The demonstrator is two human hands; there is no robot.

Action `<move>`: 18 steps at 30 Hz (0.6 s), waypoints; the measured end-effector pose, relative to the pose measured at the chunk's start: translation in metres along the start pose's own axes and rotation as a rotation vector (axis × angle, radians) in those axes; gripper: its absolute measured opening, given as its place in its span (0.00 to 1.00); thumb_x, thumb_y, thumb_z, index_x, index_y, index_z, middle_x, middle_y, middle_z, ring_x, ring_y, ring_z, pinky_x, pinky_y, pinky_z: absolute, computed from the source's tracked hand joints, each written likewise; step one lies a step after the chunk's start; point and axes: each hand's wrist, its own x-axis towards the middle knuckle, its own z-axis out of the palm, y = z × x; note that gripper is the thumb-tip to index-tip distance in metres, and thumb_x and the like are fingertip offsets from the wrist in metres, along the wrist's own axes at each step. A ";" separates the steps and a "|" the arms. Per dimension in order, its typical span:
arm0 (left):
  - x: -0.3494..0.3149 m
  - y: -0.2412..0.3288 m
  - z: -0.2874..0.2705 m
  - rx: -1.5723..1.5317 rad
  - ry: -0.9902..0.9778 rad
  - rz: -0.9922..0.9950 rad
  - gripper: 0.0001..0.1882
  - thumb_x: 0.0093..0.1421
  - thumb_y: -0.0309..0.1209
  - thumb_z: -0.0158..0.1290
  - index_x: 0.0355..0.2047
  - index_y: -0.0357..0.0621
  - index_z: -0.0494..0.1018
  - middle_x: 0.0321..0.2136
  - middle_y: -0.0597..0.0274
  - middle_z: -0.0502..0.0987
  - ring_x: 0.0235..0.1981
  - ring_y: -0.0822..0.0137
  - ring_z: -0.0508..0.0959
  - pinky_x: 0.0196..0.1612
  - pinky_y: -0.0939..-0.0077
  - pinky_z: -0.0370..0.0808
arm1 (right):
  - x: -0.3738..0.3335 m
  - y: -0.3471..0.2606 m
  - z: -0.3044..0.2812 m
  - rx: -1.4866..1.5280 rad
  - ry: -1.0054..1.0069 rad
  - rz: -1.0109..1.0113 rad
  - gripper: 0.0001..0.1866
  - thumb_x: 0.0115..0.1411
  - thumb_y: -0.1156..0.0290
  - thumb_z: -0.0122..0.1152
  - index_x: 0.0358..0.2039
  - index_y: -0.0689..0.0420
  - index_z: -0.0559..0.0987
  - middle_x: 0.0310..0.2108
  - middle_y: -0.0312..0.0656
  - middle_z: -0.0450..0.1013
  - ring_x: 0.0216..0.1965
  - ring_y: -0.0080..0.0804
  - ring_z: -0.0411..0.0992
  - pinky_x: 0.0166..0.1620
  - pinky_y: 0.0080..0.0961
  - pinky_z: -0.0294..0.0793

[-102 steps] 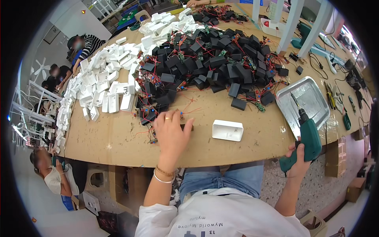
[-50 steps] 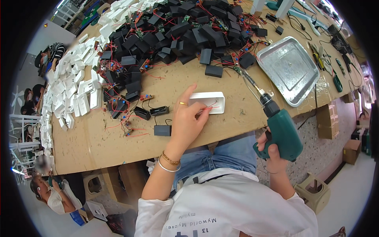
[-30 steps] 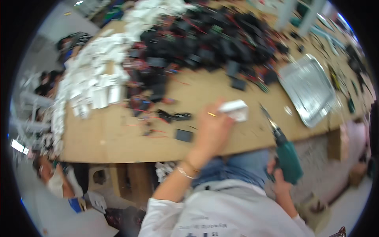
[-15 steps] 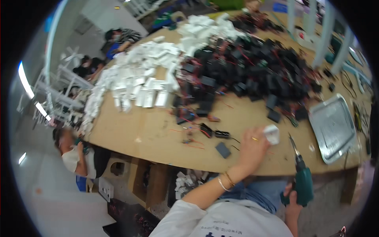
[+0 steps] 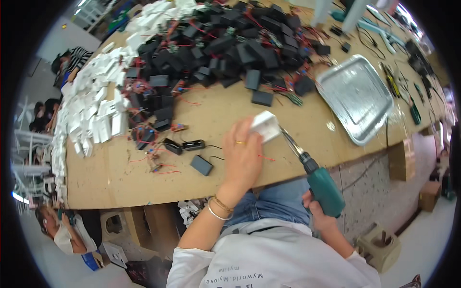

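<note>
My left hand (image 5: 244,156) is closed around a small white plastic case (image 5: 265,126) and holds it just above the table near its front edge. In my right hand (image 5: 317,211) is a green electric screwdriver (image 5: 325,189), gripped by its handle. Its long bit points up and left, the tip close to the right end of the white case; I cannot tell whether they touch. Left of my left hand lie a small black box (image 5: 201,165) and two black parts with a cable (image 5: 193,144). Red wires with small circuit boards (image 5: 154,165) lie farther left.
A big heap of black boxes with red wires (image 5: 216,53) covers the middle back. White cases (image 5: 96,101) are piled to its left. On the right are a metal tray (image 5: 357,101), pliers (image 5: 391,81) and a small screwdriver (image 5: 414,111). A co-worker (image 5: 69,233) sits at the left.
My view has swung to the right, so the table's contents sit farther left. The white case and the screwdriver's bit tip have come closer together. Both hands keep their hold.
</note>
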 end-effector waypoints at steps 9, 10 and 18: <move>0.002 0.007 0.000 0.040 0.018 0.157 0.11 0.55 0.27 0.55 0.37 0.37 0.69 0.55 0.51 0.66 0.59 0.49 0.63 0.61 0.49 0.59 | -0.005 -0.003 -0.005 0.077 0.123 0.030 0.18 0.62 0.58 0.57 0.44 0.60 0.74 0.32 0.36 0.71 0.30 0.23 0.67 0.38 0.26 0.68; 0.001 0.008 0.002 -0.018 0.044 0.141 0.10 0.56 0.27 0.55 0.37 0.37 0.69 0.55 0.52 0.66 0.58 0.49 0.63 0.62 0.49 0.59 | -0.003 -0.005 -0.003 0.088 0.110 0.016 0.18 0.62 0.58 0.57 0.44 0.60 0.74 0.32 0.36 0.71 0.30 0.23 0.67 0.38 0.26 0.68; -0.002 0.016 0.017 -0.077 0.129 0.003 0.09 0.55 0.26 0.50 0.35 0.37 0.67 0.55 0.48 0.65 0.58 0.50 0.63 0.63 0.52 0.56 | -0.007 0.021 -0.010 0.019 0.076 0.078 0.19 0.63 0.60 0.55 0.47 0.60 0.71 0.33 0.37 0.71 0.29 0.24 0.67 0.39 0.28 0.68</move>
